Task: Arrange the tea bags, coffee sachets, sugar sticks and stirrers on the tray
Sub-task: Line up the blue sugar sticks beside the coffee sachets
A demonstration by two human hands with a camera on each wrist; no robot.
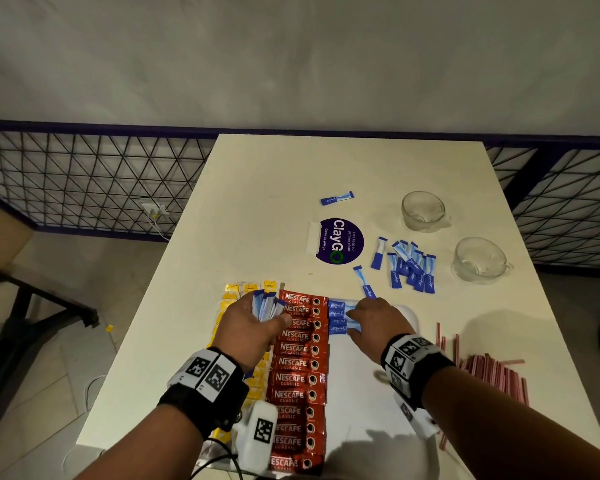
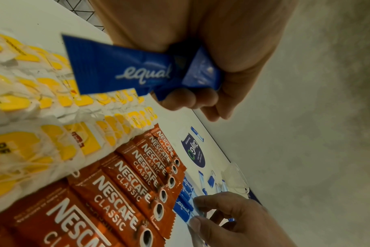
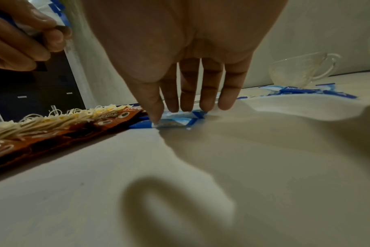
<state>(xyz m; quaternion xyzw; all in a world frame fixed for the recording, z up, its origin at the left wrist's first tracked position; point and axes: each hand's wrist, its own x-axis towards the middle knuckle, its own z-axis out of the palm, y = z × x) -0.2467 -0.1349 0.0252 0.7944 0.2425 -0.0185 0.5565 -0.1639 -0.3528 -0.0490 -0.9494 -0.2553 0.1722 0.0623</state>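
Note:
On the white tray [image 1: 355,393], yellow tea bags [image 1: 230,299] fill the left column and red Nescafe coffee sachets [image 1: 297,362] the one beside it. A short row of blue sugar sticks [image 1: 337,317] lies at the tray's far end, right of the sachets. My right hand [image 1: 355,322] rests straight fingers on that row; in the right wrist view the thumb tip and fingertips [image 3: 173,107] touch the sticks [image 3: 180,120]. My left hand [image 1: 265,311] hovers over the tea bags, gripping a bundle of sugar sticks [image 2: 116,66]. Pink stirrers [image 1: 492,375] lie on the table right of the tray.
Loose sugar sticks [image 1: 411,268] are heaped beyond the tray, one more [image 1: 336,198] farther back and another [image 1: 364,282] near my right fingertips. Two glass cups [image 1: 423,211] [image 1: 480,259] stand at the right. A round ClayGo sticker [image 1: 340,245] marks the table.

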